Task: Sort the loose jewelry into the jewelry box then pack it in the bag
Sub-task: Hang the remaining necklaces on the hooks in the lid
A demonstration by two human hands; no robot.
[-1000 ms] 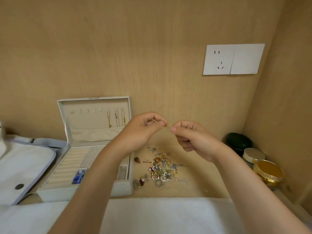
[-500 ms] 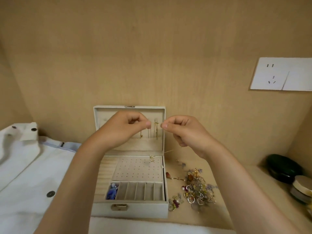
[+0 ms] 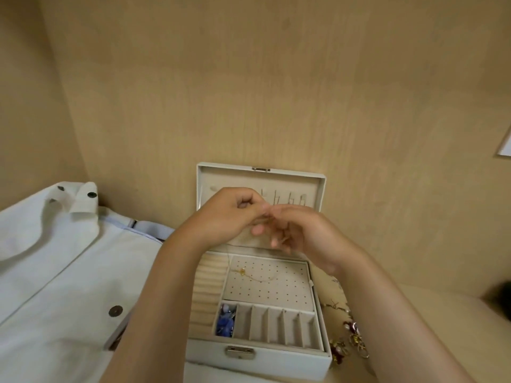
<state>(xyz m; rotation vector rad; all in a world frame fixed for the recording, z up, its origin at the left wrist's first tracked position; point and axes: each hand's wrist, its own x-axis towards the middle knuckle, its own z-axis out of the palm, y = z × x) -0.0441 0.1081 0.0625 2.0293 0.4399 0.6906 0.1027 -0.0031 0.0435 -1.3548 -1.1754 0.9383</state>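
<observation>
Jewelry box (image 3: 279, 359) holds blue pieces (image 3: 225, 323) front-left. I see left hand (image 3: 229, 217) pinching a necklace (image 3: 242, 271); right hand (image 3: 307, 233) blurred, grip unclear.

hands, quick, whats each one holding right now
Left hand: closed, pinching the gold necklace.
Right hand: fingers blurred beside it, grip cannot be told.
</observation>
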